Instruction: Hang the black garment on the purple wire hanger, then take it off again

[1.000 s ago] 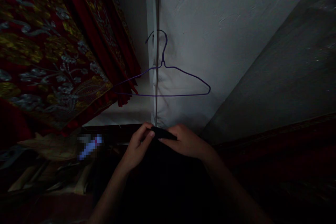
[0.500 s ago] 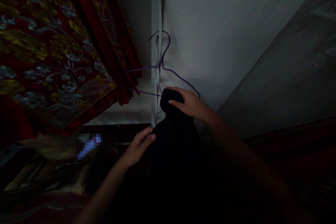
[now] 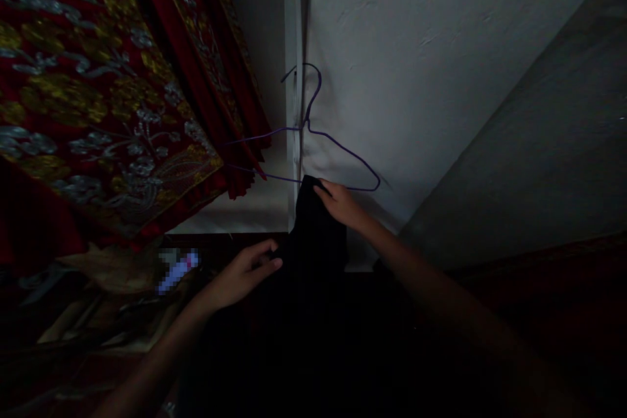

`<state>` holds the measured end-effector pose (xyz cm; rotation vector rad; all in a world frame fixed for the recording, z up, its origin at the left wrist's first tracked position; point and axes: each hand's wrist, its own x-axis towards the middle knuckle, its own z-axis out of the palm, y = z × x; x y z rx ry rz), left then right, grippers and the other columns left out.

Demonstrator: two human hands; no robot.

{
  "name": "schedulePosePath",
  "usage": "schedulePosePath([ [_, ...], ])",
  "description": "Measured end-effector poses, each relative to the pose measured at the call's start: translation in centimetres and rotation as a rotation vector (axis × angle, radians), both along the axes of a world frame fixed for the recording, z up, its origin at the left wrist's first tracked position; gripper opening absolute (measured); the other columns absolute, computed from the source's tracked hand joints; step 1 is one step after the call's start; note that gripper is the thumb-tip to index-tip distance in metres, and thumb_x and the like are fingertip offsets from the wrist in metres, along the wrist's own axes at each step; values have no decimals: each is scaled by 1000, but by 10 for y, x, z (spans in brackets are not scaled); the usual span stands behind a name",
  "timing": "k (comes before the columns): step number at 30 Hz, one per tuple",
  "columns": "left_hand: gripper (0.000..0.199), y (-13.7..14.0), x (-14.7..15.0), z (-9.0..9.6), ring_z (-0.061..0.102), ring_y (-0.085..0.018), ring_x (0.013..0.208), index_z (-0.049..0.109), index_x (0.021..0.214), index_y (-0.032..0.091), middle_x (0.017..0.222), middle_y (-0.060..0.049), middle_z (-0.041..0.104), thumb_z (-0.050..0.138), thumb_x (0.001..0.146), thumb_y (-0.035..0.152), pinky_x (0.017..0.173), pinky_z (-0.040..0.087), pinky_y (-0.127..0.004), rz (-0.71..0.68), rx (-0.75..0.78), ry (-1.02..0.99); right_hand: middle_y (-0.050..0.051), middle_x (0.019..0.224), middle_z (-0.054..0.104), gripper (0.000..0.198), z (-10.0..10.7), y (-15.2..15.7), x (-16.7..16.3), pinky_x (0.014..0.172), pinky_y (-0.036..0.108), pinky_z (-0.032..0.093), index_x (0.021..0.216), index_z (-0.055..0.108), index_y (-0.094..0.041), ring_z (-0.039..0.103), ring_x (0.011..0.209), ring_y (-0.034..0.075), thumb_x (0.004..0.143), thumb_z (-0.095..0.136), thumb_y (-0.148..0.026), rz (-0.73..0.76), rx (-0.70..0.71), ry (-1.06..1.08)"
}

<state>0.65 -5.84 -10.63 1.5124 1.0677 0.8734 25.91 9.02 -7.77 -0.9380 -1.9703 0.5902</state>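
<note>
A purple wire hanger [image 3: 343, 145] hangs by its hook against the wall. Black cloth [image 3: 318, 228], seemingly a garment, reaches up to the hanger's bottom bar; whether it goes over the bar or only lies before it, I cannot tell. My right hand [image 3: 340, 204] is closed on the cloth's upper edge, thumb and fingers just below the bar. Lower and to the left, my left hand [image 3: 247, 273] has its curled fingers and thumb at the cloth's left edge. The lower cloth is lost in darkness.
Red drapes [image 3: 147, 78] with gold and silver embroidery hang on the left, overlapping the hanger's left end. A pale vertical strip [image 3: 298, 13] runs along the wall [image 3: 416, 78]. Dim clutter [image 3: 102, 307] lies at lower left, with a blurred-out bluish patch [image 3: 179, 272].
My right hand has drawn the cloth's top slightly down, baring the hanger's right corner and bottom bar. My left hand has shifted a little left and down. The view has moved slightly.
</note>
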Motion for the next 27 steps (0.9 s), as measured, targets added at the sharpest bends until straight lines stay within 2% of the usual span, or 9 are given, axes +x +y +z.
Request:
schedulePosePath([
  [2,27,-1,-5,-3,64,-19,76,74,103,22,87,-3,72,66,90,44,67,48,-26,-67,21,105,4,78,68,29,-6,0,1,77,31,46,79,61,-21,61,76,20,94,48,-42,-44,-24,15],
  [5,30,-1,-24,-10,65,-21,75,76,90,20,83,-4,74,62,92,46,68,46,-27,-147,23,377,2,71,62,30,-6,-11,24,69,29,42,75,58,-22,56,69,18,93,50,-45,-124,-5,11],
  [9,27,9,-51,-10,63,-20,67,76,77,21,75,-4,73,67,87,45,64,41,-27,-49,94,530,-2,58,50,33,19,-36,68,59,28,34,65,53,-22,48,57,15,90,56,-44,-204,26,-73],
  [11,23,18,-55,4,62,-21,69,76,74,23,76,-5,72,73,82,44,65,41,-27,66,179,465,-2,54,45,37,35,-44,82,56,28,31,61,49,-22,44,54,14,90,56,-44,-210,35,-108],
  [14,28,32,-52,40,58,-21,68,72,65,23,72,-4,66,73,80,48,65,41,-28,201,360,482,-2,54,43,40,54,-50,93,54,28,29,59,48,-22,42,54,14,90,55,-45,-225,47,-114],
  [17,37,41,-44,79,56,-19,67,68,61,22,69,-3,61,65,85,50,65,41,-29,203,514,647,-1,54,41,42,59,-51,95,53,28,29,57,44,-22,40,53,13,89,55,-46,-201,31,-118],
  [20,33,48,-37,104,57,-19,69,72,70,22,72,-3,64,61,87,48,66,41,-29,163,584,683,-2,54,40,43,53,-55,89,52,28,29,58,41,-22,39,53,13,90,53,-48,-175,-4,-96],
  [24,30,63,-39,114,56,-19,67,73,75,21,73,-3,66,62,84,47,64,40,-29,269,631,673,-2,56,41,42,45,-62,79,54,27,31,60,43,-22,41,55,13,92,52,-48,-147,13,-63],
  [27,34,76,-53,108,55,-17,61,71,68,20,66,-1,65,65,81,51,59,39,-27,224,450,633,-3,55,41,41,43,-66,79,53,27,31,60,43,-22,41,54,12,92,53,-45,-182,61,-63],
])
